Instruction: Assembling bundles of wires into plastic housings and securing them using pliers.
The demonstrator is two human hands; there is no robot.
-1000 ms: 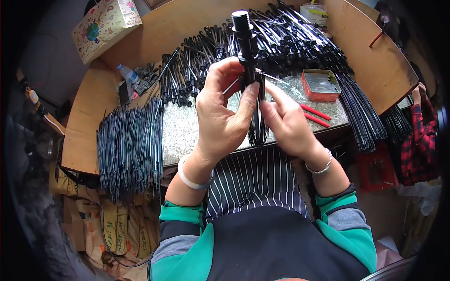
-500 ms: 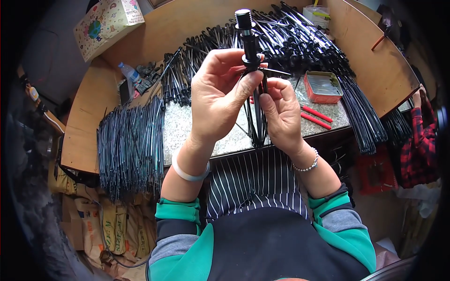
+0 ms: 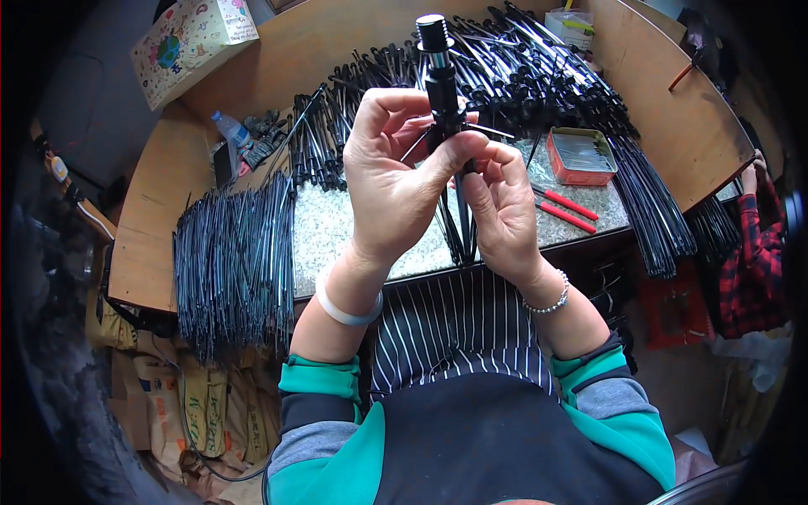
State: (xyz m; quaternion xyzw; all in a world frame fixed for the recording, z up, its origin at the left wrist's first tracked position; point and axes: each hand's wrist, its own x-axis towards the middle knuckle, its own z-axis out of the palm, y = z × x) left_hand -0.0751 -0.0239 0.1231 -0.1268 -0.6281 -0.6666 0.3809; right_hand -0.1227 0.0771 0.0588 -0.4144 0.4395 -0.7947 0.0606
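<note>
Both hands hold a black umbrella frame (image 3: 441,91) upright above the near edge of the worktop. My left hand (image 3: 389,189) is closed around it just below the black collar, thumb across the front. Lower down, my right hand (image 3: 507,220) pinches the ribs between thumb and fingers. A few thin ribs stick out sideways beneath the collar, while the others hang down in a bundle. The frame's silvery, ringed top end points up and away from me. Fingers cover part of the joint where the ribs meet the shaft.
Many umbrella frames (image 3: 513,76) are heaped along the back. Loose dark ribs (image 3: 236,265) lie at left. To the right are red-handled pliers (image 3: 568,220) and a red tin (image 3: 581,174) of thin metal pieces. A water bottle (image 3: 231,130) lies back left; a plaid sleeve (image 3: 753,261) shows far right.
The frame's top has tipped slightly left. Another rib now sticks out on its left side. My left thumb has shifted right across the joint, and my right hand has moved slightly left.
</note>
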